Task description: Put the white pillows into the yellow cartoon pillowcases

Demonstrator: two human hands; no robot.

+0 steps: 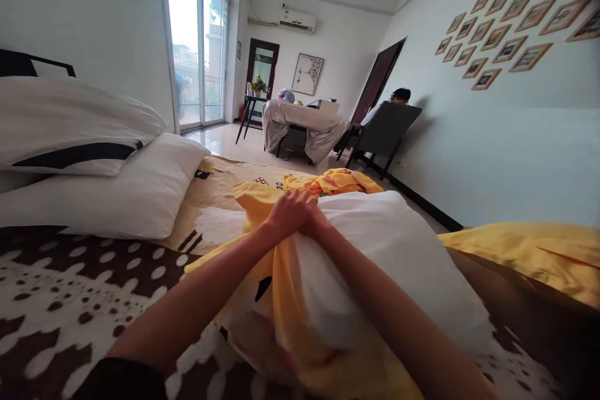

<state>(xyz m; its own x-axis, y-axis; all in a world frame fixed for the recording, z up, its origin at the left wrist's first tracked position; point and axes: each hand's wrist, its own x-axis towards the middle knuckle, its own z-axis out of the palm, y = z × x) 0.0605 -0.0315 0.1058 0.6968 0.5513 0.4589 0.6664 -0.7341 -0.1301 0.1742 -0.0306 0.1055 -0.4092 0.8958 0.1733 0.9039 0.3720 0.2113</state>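
Observation:
My left hand [287,211] is closed on a yellow pillowcase [285,281], which bunches up beyond the knuckles and hangs down beneath my wrists. Right beside it, touching, my right hand [311,215] is closed at the corner of a white pillow [375,225]. The pillow spreads out to the right under my right forearm, and yellow cloth shows along its left side and below it. Most of my fingertips are hidden, so where cloth and pillow meet inside the grip cannot be made out.
Two white pillows [117,181] are stacked on the left of the patterned bed cover [94,287]. Crumpled yellow cloth [347,181] lies beyond my hands; more yellow cloth [529,250] is at right. A person sits in a dark chair [389,128] near a covered table [304,114].

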